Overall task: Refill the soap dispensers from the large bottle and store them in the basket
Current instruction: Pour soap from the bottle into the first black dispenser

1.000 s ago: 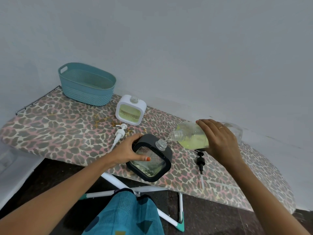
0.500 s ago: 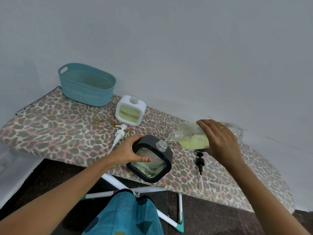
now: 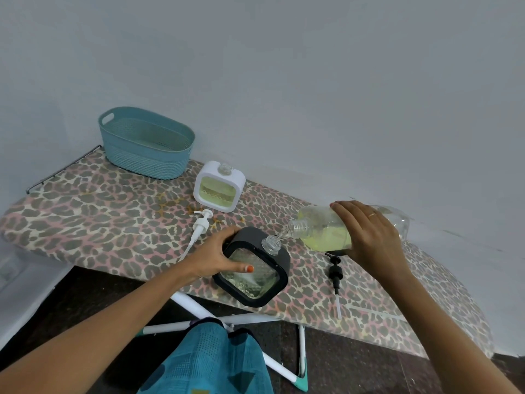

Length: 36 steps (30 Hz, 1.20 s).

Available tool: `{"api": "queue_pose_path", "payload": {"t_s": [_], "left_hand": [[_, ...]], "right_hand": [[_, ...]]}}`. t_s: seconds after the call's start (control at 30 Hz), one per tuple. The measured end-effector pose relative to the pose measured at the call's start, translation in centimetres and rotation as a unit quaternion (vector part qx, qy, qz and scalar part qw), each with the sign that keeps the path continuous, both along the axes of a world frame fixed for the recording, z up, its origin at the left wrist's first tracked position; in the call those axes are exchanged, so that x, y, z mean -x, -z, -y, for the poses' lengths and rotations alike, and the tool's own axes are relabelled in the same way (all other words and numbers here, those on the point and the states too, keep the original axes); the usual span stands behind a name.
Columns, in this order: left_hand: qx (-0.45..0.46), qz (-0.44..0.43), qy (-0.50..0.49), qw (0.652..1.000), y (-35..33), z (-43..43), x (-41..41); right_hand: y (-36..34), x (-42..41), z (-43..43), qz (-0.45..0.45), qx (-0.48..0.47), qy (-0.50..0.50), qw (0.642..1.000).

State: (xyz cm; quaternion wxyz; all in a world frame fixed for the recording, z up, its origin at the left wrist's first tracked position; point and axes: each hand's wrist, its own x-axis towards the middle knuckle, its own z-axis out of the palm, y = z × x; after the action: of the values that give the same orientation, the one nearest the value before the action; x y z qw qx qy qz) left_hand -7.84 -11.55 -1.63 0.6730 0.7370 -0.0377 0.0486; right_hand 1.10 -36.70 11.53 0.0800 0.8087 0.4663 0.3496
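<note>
Pouring soap, I hold the large bottle [image 3: 326, 231] almost flat in my right hand [image 3: 372, 237], fingers curled over its body. Its mouth is just above the open neck of the black dispenser [image 3: 279, 268]. My left hand [image 3: 216, 255] grips this tilted dispenser, thumb on the clear front. A black pump [image 3: 335, 273] lies under my right fingers and a white pump [image 3: 200, 224] just beyond my left fingers. Farther beyond stand the white dispenser [image 3: 240, 180] and the basket [image 3: 147, 159].
</note>
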Motion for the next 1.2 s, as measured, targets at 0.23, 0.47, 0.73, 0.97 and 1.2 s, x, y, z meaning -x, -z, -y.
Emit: {"api": "queue_pose_path", "payload": {"t_s": [0.23,0.47,0.73,0.97,1.2], "left_hand": [[-0.012,-0.001,0.001,1.0,-0.01,0.08,-0.05],[-0.008,0.002,0.0,1.0,0.1,0.07,-0.01],[0.008,0.005,0.005,1.0,-0.15,0.17,0.23],[0.013,0.003,-0.001,1.0,-0.14,0.28,0.34],[-0.003,-0.002,-0.01,1.0,0.33,0.15,0.18]], "right_hand": [[-0.04,-0.12,0.11,0.003,0.004,0.0,1.0],[-0.14,-0.11,0.21,0.006,0.001,-0.006,1.0],[-0.03,-0.09,0.22,0.005,0.002,-0.005,1.0],[-0.05,-0.09,0.21,0.005,0.002,-0.002,1.0],[0.19,-0.08,0.14,-0.001,0.005,-0.001,1.0]]}}
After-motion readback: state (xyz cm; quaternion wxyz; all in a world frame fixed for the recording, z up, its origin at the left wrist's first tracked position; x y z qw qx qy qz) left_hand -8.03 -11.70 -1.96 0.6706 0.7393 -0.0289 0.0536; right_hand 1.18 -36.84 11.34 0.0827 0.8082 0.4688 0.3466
